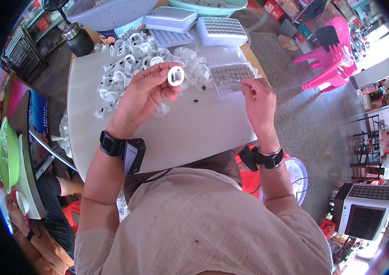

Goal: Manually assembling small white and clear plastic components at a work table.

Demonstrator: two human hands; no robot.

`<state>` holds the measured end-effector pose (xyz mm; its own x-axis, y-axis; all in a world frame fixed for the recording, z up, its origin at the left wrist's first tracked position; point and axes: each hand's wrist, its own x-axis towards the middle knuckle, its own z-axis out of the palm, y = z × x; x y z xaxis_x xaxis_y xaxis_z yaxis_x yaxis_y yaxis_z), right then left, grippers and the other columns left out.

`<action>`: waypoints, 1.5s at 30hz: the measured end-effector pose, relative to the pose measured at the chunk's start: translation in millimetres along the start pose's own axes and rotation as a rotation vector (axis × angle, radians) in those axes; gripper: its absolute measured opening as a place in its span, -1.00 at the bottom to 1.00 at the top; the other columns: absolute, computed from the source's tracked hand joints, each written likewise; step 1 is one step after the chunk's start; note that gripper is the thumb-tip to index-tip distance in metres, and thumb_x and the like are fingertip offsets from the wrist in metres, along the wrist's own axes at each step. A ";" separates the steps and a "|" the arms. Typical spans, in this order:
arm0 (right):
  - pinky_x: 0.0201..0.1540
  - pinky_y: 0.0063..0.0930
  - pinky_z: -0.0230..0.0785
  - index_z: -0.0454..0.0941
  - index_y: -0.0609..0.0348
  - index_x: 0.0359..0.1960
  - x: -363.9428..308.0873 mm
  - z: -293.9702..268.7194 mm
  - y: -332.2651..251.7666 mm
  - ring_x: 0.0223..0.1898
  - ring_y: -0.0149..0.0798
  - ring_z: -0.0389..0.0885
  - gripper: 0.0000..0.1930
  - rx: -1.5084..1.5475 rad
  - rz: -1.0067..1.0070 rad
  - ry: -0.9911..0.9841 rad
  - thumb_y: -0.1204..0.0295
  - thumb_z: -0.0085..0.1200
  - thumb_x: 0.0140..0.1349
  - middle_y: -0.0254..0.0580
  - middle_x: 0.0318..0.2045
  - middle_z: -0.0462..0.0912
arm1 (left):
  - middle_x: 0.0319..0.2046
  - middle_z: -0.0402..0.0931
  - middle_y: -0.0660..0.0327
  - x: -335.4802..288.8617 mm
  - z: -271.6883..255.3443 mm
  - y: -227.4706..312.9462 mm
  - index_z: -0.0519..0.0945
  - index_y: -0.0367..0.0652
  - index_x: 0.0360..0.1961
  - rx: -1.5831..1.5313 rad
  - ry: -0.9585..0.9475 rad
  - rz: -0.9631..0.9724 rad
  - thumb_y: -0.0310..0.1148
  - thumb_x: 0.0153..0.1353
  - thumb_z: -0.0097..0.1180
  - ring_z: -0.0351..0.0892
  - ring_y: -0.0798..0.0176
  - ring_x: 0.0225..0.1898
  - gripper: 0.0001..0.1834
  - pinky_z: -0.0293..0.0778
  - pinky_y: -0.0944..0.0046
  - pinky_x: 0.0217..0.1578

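In the head view we see our left hand (146, 94) raised above the white surface (190, 133), its grip clenched on a small white ring-shaped part (175, 75) pinched between thumb and fingertips. The part is round, so it has no clear long axis; its flat face, with a dark square centre, is turned up toward the camera. It sits just in front of the pile of similar white parts (130, 64) that spreads across the far left of the surface.

Our right hand (258, 103) hovers at the near edge of a clear tray of small round metal pieces (233, 78), fingers curled together; we cannot tell whether its grip holds anything. Two tiny dark bits (200, 99) lie on the surface between the hands. White lidded trays (222, 30) stand beyond.
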<state>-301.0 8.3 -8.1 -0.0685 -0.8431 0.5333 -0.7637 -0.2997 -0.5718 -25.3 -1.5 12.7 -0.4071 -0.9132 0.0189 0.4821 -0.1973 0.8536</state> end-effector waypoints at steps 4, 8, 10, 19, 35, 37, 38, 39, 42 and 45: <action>-0.21 -0.20 0.32 0.63 0.14 -0.45 -2.1 12.2 4.2 -0.32 -0.07 0.50 -0.93 -0.129 -0.102 -0.010 0.48 0.12 0.02 -0.17 -0.45 0.55 | -0.25 0.52 0.16 1.2 -4.3 -1.3 0.40 -0.40 0.06 0.003 -0.035 -0.001 -0.31 0.30 -0.07 0.57 0.32 -0.29 -0.60 0.51 0.43 -0.31; -0.20 -0.22 0.29 0.62 0.14 -0.48 1.6 17.6 -1.1 -0.30 -0.09 0.49 -0.93 -0.215 -0.113 -0.033 0.46 0.12 0.02 -0.19 -0.45 0.56 | -0.24 0.52 0.16 -1.0 -0.1 -1.0 0.39 -0.40 0.06 0.035 -0.004 0.004 -0.31 0.31 -0.08 0.57 0.32 -0.29 -0.59 0.51 0.43 -0.31; -0.21 -0.23 0.26 0.60 0.15 -0.51 4.2 20.9 2.8 -0.32 -0.09 0.49 -0.93 -0.199 -0.142 -0.034 0.44 0.11 0.02 -0.20 -0.46 0.55 | -0.28 0.52 0.18 -1.6 3.1 -1.2 0.41 -0.39 0.05 0.025 0.024 0.009 -0.30 0.31 -0.08 0.53 0.40 -0.33 -0.61 0.48 0.47 -0.34; -0.43 -0.45 0.36 0.56 0.18 -0.46 11.7 22.2 -34.5 -0.51 -0.32 0.50 -0.95 0.363 0.022 -0.077 0.56 0.15 -0.01 -0.25 -0.48 0.54 | -0.24 0.51 0.15 1.6 3.0 -6.5 0.39 -0.41 0.07 -0.043 -0.009 -0.019 -0.32 0.32 -0.10 0.54 0.35 -0.29 -0.60 0.49 0.45 -0.29; -0.33 -0.60 0.34 0.54 0.23 -0.39 10.0 28.6 -94.8 -0.39 -0.48 0.47 -0.92 0.541 -0.040 -0.276 0.59 0.15 0.05 -0.35 -0.40 0.54 | -0.22 0.51 0.18 -2.8 4.9 -7.6 0.42 -0.36 0.07 -0.035 -0.088 -0.060 -0.30 0.33 -0.06 0.50 0.36 -0.30 -0.61 0.46 0.37 -0.26; -0.38 -0.56 0.35 0.50 0.25 -0.38 12.1 27.4 -94.0 -0.46 -0.47 0.47 -0.89 0.607 0.050 -0.317 0.57 0.16 0.05 -0.28 -0.44 0.54 | -0.24 0.52 0.19 -2.8 3.4 -8.7 0.43 -0.36 0.06 -0.007 -0.123 -0.087 -0.29 0.32 -0.05 0.50 0.37 -0.32 -0.61 0.46 0.38 -0.28; -0.38 -0.56 0.35 0.50 0.25 -0.38 12.9 27.0 -93.5 -0.46 -0.47 0.47 -0.89 0.607 0.051 -0.317 0.57 0.16 0.05 -0.28 -0.44 0.54 | -0.24 0.52 0.19 -3.1 4.2 -8.9 0.43 -0.36 0.06 -0.007 -0.123 -0.088 -0.29 0.32 -0.05 0.50 0.37 -0.32 -0.61 0.46 0.38 -0.28; -0.37 -0.58 0.34 0.49 0.26 -0.37 13.7 27.1 -92.7 -0.45 -0.49 0.47 -0.87 0.674 0.092 -0.372 0.56 0.17 0.06 -0.30 -0.45 0.55 | -0.25 0.52 0.20 -2.8 4.9 -8.9 0.43 -0.35 0.06 0.003 -0.119 -0.093 -0.28 0.32 -0.04 0.51 0.37 -0.33 -0.60 0.46 0.38 -0.29; -0.35 -0.62 0.33 0.48 0.26 -0.34 14.2 28.1 -84.4 -0.42 -0.53 0.47 -0.86 0.804 0.164 -0.459 0.53 0.16 0.09 -0.34 -0.46 0.56 | -0.26 0.52 0.23 -1.9 7.1 -8.6 0.44 -0.36 0.05 0.013 -0.119 -0.098 -0.29 0.32 -0.04 0.50 0.39 -0.32 -0.61 0.47 0.38 -0.28; -0.33 -0.65 0.31 0.50 0.25 -0.31 19.1 17.5 -73.3 -0.40 -0.56 0.47 -0.87 0.823 0.195 -0.414 0.52 0.14 0.12 -0.37 -0.47 0.56 | -0.27 0.52 0.23 -2.1 9.4 -7.6 0.44 -0.36 0.05 0.046 -0.079 -0.078 -0.28 0.32 -0.04 0.49 0.41 -0.32 -0.61 0.47 0.39 -0.29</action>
<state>-235.0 6.4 33.2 0.2071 -0.9559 0.2081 -0.0587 -0.2245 -0.9727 -35.4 5.2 11.0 -0.5031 -0.8642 -0.0088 0.4114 -0.2484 0.8769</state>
